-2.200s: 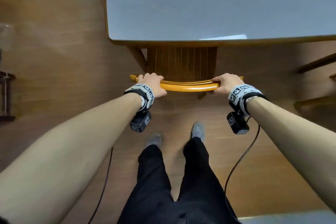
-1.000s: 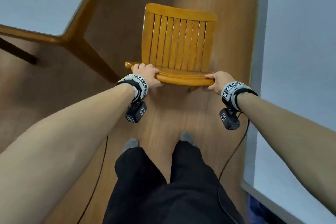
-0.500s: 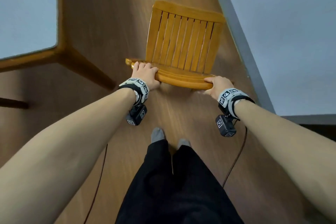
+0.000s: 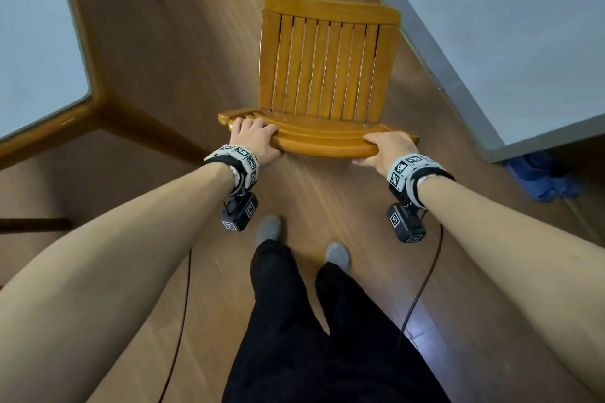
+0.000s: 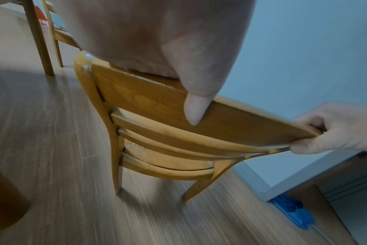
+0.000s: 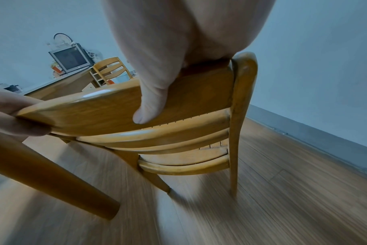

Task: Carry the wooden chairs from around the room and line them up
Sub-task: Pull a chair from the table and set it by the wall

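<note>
A honey-coloured wooden chair [image 4: 327, 69] with a slatted seat is in front of me, its back towards me. My left hand [image 4: 253, 137] grips the left end of the curved top rail, and my right hand [image 4: 386, 145] grips the right end. In the left wrist view my left hand [image 5: 178, 69] wraps over the chair [image 5: 157, 132] rail with the thumb down its back. The right wrist view shows my right hand [image 6: 157, 74] on the chair [image 6: 178, 124] the same way. I cannot tell whether the legs touch the floor.
A wooden table [image 4: 82, 114] with a pale top stands close on the left, its leg [image 6: 42, 182] near the chair. A pale wall with a grey skirting [image 4: 435, 52] runs along the right. Blue slippers [image 4: 543, 180] lie by the wall's corner. Another chair [image 6: 111, 68] stands far off.
The chair has come out from under the table and swung round with me towards the wall. Both hands keep the same grip on the top rail.
</note>
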`<state>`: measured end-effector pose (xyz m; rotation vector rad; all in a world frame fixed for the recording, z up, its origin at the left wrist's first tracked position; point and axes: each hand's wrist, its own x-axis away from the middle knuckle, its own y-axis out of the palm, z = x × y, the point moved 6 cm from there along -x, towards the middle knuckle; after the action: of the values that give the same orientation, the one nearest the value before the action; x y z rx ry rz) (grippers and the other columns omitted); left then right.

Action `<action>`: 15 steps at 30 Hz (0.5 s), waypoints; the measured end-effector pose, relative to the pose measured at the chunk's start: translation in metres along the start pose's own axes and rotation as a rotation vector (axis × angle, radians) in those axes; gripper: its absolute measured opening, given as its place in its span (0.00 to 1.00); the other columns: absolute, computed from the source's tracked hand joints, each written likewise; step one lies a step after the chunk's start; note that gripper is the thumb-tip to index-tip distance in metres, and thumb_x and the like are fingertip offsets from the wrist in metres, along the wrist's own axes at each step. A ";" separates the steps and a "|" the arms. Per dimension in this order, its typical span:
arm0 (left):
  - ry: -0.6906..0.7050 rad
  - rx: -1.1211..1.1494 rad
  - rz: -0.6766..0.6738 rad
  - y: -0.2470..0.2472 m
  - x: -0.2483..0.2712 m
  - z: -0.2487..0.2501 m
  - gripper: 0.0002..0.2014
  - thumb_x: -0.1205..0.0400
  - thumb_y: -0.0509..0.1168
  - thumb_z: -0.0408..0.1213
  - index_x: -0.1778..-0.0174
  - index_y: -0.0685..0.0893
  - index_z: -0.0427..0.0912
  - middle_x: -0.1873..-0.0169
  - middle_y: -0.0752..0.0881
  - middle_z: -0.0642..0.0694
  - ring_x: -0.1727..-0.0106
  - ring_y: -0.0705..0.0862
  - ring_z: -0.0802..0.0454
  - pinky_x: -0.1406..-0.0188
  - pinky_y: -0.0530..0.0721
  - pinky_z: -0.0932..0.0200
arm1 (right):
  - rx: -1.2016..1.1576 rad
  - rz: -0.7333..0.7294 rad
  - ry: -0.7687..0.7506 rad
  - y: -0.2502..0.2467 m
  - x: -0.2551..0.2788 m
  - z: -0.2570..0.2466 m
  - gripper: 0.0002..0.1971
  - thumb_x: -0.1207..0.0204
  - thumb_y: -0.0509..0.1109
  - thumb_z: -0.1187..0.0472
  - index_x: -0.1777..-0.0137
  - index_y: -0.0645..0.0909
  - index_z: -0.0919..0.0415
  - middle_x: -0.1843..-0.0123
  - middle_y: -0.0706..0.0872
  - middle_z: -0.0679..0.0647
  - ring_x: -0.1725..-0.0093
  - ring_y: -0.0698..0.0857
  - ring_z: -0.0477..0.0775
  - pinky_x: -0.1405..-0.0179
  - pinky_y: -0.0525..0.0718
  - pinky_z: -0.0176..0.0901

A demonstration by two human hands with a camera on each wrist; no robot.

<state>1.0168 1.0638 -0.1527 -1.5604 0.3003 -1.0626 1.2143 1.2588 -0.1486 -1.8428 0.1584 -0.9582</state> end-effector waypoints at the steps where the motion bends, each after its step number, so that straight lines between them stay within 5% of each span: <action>1: 0.010 -0.003 0.002 -0.003 -0.002 -0.001 0.29 0.22 0.65 0.57 0.25 0.76 0.53 0.27 0.76 0.44 0.24 0.69 0.37 0.19 0.53 0.39 | -0.001 0.018 0.004 -0.002 0.000 -0.002 0.30 0.26 0.71 0.34 0.29 0.82 0.50 0.37 0.86 0.54 0.34 0.79 0.62 0.33 0.80 0.57; 5: 0.069 -0.002 0.010 -0.023 -0.023 -0.003 0.27 0.21 0.64 0.57 0.27 0.79 0.52 0.30 0.78 0.43 0.26 0.71 0.37 0.21 0.57 0.38 | -0.010 0.110 0.040 -0.018 -0.010 -0.005 0.27 0.25 0.70 0.33 0.32 0.84 0.48 0.41 0.88 0.53 0.38 0.80 0.62 0.37 0.80 0.56; 11: 0.196 0.032 -0.045 -0.057 -0.064 -0.012 0.23 0.21 0.63 0.57 0.32 0.81 0.54 0.37 0.81 0.45 0.31 0.73 0.40 0.26 0.62 0.40 | -0.026 0.175 0.118 -0.040 -0.038 -0.013 0.21 0.27 0.69 0.30 0.49 0.88 0.44 0.57 0.87 0.46 0.51 0.82 0.57 0.44 0.81 0.53; 15: 0.255 0.049 -0.067 -0.074 -0.086 -0.015 0.20 0.20 0.64 0.55 0.34 0.81 0.55 0.38 0.81 0.46 0.33 0.74 0.41 0.25 0.63 0.40 | -0.039 0.206 0.198 -0.050 -0.048 -0.017 0.18 0.28 0.71 0.31 0.51 0.88 0.44 0.57 0.87 0.47 0.50 0.82 0.59 0.43 0.80 0.54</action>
<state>0.9314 1.1360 -0.1274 -1.4003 0.3940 -1.3152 1.1554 1.2950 -0.1306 -1.7254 0.4820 -0.9958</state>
